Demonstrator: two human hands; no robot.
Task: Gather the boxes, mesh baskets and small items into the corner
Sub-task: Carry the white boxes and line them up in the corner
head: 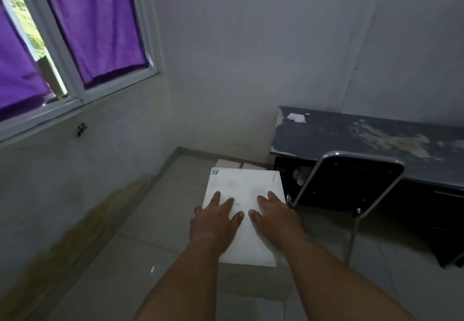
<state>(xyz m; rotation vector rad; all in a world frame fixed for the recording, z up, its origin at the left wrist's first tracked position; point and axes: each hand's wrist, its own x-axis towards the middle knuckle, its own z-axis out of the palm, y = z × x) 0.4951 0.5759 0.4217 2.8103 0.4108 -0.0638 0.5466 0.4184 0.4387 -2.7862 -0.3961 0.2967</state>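
Both hands are out in front of me, palms down on top of a big white box (247,182). The left hand (213,220) lies flat on the near left part of the lid with its fingers spread and straight, and the little finger hangs past the left edge. The right hand (275,216) lies flat on the near right part, fingers also spread, with the outer fingers reaching the right edge. The thumbs point toward each other and are close but not touching. Neither hand curls round anything; both just press on the lid.

The box has a small label at its far left corner. Its shaded front side drops below my wrists toward the tiled floor (125,270), but I can't tell if the base touches it.

Just beyond the box, ahead of the fingertips, two smaller white boxes (228,163) lie side by side on the floor near the corner of the room. They're partly hidden by the big one.

To the right of the right hand is a black chair (351,182) with a metal frame, its back close to the box's right edge. Behind it is a dark counter (364,132) with worn, peeling patches and a white paper scrap (296,117) at its far left end.

Up and to the left of the left hand is a window (75,89) with purple curtains (100,32). The wall below it has a small dark fitting (81,129) and a brownish stain (100,220) low down.
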